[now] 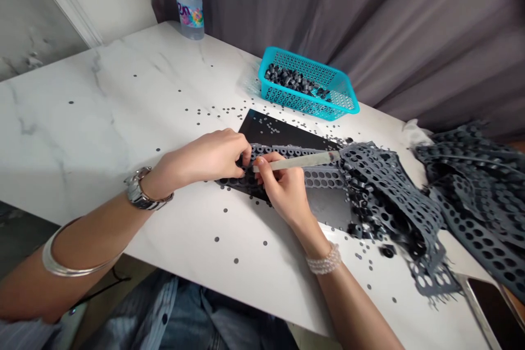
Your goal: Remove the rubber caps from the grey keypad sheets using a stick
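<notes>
A grey perforated rubber strip (324,178) lies over a black board (266,130) on the white table. My left hand (221,156) is bent over the strip's left end, thumb and fingers curled together; what they pinch is too small to make out. Just right of it, my right hand (283,183) is closed round a long, flat, pale tool (307,161). The tool's left tip is at my right fingertips, near the left hand, and its other end points right. Small black rings (361,208) are heaped at the strip's right end.
Behind the board stands a turquoise basket (307,101) holding black pieces. A water bottle (189,3) is at the back left. Perforated sheets (389,180) pile up on the right, with a phone (492,311) at the front right corner. Small dark discs are scattered over the table (102,136).
</notes>
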Demonstrator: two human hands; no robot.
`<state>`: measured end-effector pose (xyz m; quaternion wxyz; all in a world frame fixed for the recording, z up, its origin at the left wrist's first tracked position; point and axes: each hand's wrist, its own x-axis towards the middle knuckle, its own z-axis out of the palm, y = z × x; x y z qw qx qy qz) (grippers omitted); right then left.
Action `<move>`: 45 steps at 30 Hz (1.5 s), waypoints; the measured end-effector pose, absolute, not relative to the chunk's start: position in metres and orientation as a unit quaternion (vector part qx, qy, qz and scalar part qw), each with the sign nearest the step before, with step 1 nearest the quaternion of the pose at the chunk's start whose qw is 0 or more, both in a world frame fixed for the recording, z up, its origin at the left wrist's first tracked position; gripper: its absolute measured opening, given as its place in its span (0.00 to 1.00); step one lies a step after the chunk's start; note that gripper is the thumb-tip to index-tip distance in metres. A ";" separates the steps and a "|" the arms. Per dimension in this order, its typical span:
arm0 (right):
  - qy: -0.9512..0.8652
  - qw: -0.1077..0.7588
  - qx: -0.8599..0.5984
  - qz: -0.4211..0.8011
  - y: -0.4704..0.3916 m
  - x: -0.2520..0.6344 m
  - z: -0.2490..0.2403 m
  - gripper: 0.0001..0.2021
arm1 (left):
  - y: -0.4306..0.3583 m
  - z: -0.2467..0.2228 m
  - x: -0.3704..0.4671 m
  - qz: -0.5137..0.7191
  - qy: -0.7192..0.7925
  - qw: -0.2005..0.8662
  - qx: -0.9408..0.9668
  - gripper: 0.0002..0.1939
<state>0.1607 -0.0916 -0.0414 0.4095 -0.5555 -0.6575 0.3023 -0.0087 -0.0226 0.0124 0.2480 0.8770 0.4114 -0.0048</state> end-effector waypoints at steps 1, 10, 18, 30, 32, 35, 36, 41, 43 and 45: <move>-0.658 0.409 -0.556 0.300 -0.092 0.161 -0.041 0.14 | -0.023 0.013 -0.008 -0.003 0.412 0.250 0.876 0.11; -0.706 0.380 -0.553 0.227 -0.095 0.156 -0.039 0.13 | -0.023 0.012 -0.008 0.015 0.400 0.274 0.874 0.06; -0.698 0.389 -0.575 0.175 -0.099 0.143 -0.040 0.11 | -0.012 0.014 -0.013 -0.037 0.398 0.408 0.821 0.06; -0.576 0.496 -0.582 0.289 -0.094 0.159 -0.039 0.16 | 0.013 0.013 -0.026 0.222 0.445 0.658 0.565 0.08; -0.539 0.536 -0.593 0.265 -0.091 0.173 -0.037 0.16 | 0.014 0.008 -0.022 0.248 0.428 0.707 0.505 0.07; -0.497 0.569 -0.620 0.212 -0.083 0.196 -0.039 0.16 | 0.013 0.006 -0.018 0.283 0.402 0.755 0.434 0.06; -0.488 0.574 -0.625 0.207 -0.081 0.204 -0.041 0.16 | 0.013 0.005 -0.017 0.290 0.395 0.768 0.413 0.06; -0.452 0.601 -0.618 0.230 -0.072 0.224 -0.056 0.17 | 0.014 0.001 -0.015 0.302 0.354 0.817 0.340 0.14; -0.437 0.611 -0.620 0.223 -0.070 0.228 -0.059 0.17 | 0.014 -0.002 -0.014 0.302 0.337 0.831 0.324 0.16; -0.426 0.618 -0.625 0.216 -0.068 0.231 -0.060 0.17 | 0.014 -0.005 -0.014 0.300 0.321 0.842 0.312 0.17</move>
